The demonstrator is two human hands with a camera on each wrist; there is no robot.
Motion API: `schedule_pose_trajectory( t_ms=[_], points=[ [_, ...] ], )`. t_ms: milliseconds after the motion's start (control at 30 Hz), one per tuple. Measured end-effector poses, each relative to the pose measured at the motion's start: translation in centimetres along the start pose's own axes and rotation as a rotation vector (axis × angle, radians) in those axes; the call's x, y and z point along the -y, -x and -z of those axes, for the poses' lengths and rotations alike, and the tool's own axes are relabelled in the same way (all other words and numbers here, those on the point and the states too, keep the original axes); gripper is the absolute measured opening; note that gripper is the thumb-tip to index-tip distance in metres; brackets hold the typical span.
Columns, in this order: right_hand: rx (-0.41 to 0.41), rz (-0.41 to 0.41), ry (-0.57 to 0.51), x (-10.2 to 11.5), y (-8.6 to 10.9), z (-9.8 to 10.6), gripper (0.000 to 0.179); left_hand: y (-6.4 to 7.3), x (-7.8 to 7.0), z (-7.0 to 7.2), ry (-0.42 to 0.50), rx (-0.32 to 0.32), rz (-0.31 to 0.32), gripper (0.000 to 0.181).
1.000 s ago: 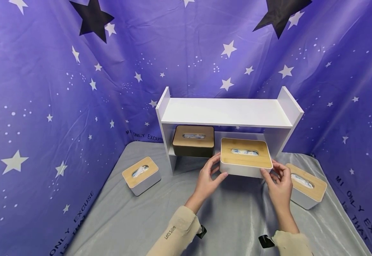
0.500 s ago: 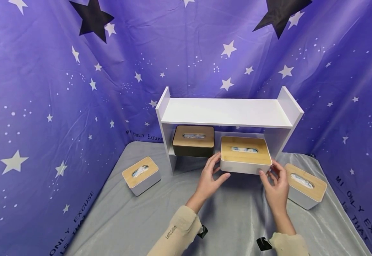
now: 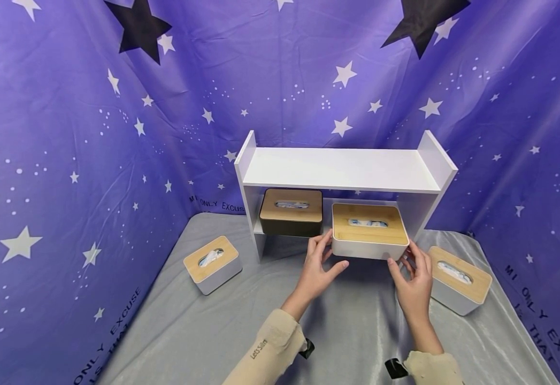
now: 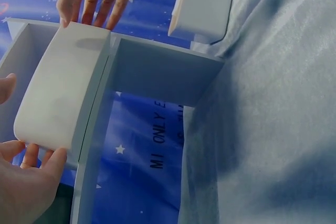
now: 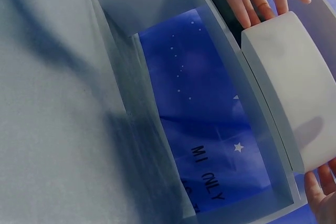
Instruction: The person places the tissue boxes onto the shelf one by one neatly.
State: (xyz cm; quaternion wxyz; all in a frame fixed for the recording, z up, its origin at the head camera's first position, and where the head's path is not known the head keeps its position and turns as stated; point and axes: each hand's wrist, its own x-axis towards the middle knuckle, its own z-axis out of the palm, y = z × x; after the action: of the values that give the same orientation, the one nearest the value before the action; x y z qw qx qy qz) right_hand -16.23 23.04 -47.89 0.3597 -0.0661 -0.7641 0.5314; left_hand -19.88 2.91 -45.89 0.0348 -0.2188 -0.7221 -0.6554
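Observation:
A white tissue box [image 3: 370, 223] with a wooden lid is on the right part of the lower board of a white shelf unit [image 3: 339, 168], its front jutting past the board's edge. My left hand [image 3: 314, 272] touches its left end with extended fingers, the thumb stretched out clear of the front. At the other end my right hand [image 3: 413, 283] has its fingers along the side and its thumb by the front lower corner. Both wrist views show fingertips at the box's [image 4: 65, 82] two ends. Beside it on the board stands a dark tissue box [image 3: 291, 212].
Two more wooden-lidded tissue boxes sit on the grey cloth [image 3: 357, 331]: the left box [image 3: 213, 264] and the right box [image 3: 460, 278], close to my right hand. A purple star-patterned curtain [image 3: 92, 160] surrounds the table. The unit's upper board overhangs the boxes.
The white tissue box has moved back and slightly left, farther into the shelf. My right hand has followed it forward and left. My left thumb has swung away from the box's front.

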Motion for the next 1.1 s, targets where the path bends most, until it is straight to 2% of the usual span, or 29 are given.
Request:
schedule_pose_trajectory(
  t_ms=[167,467,767,867,967,1100],
  points=[
    [0.009,-0.008,-0.030,-0.3,-0.1,0.0,0.066,0.5,-2.2,0.6,0.008,0.018,-0.003,0.074],
    [0.029,0.019,-0.088,2.3,0.3,0.1,0.063,0.7,-2.3,0.9,-0.005,0.027,-0.004,0.071],
    [0.065,0.035,-0.064,1.9,0.0,0.2,0.064,0.7,-2.3,1.1,-0.017,0.051,0.011,0.071],
    [0.083,0.011,-0.049,0.7,-0.2,0.1,0.068,0.6,-1.6,0.9,-0.020,0.047,0.014,0.072],
    [0.109,0.003,-0.023,-0.7,-0.6,-0.1,0.075,0.3,-0.1,0.6,-0.047,0.034,0.007,0.074],
    [0.157,-0.011,0.006,-1.2,-0.9,-0.2,0.084,-0.1,1.4,0.4,-0.089,0.038,0.005,0.077]
  ],
)
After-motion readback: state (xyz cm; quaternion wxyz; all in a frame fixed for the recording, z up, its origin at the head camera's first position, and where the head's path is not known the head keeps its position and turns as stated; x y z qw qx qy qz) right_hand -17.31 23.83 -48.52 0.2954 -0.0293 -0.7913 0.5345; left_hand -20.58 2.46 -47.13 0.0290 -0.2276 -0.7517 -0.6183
